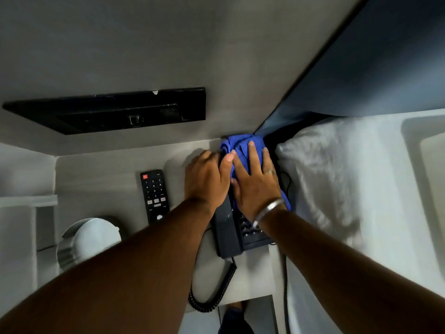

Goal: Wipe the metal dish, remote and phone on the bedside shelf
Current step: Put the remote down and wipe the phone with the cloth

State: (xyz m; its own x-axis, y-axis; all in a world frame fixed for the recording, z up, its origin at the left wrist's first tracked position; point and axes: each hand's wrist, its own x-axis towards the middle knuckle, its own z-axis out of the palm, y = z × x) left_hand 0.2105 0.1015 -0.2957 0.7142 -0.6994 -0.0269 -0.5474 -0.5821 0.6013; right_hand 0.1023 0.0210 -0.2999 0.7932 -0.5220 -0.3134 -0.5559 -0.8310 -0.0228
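A dark corded phone [228, 233] lies on the pale bedside shelf [96, 179], close to the bed. My right hand [256, 182] presses flat on a blue cloth [237, 144] that covers the phone's far end and keypad top. My left hand [207, 180] rests on the upper end of the handset, its thumb touching the cloth. A black remote [154, 196] lies to the left of the phone, untouched. The round metal dish [89, 239] stands at the near left of the shelf, partly behind my left forearm.
A coiled phone cord [216, 292] hangs off the shelf's front edge. A white pillow and bedding [337, 184] lie immediately right of the phone. A black wall panel [115, 112] sits above the shelf, and a dark headboard [373, 56] rises at the upper right.
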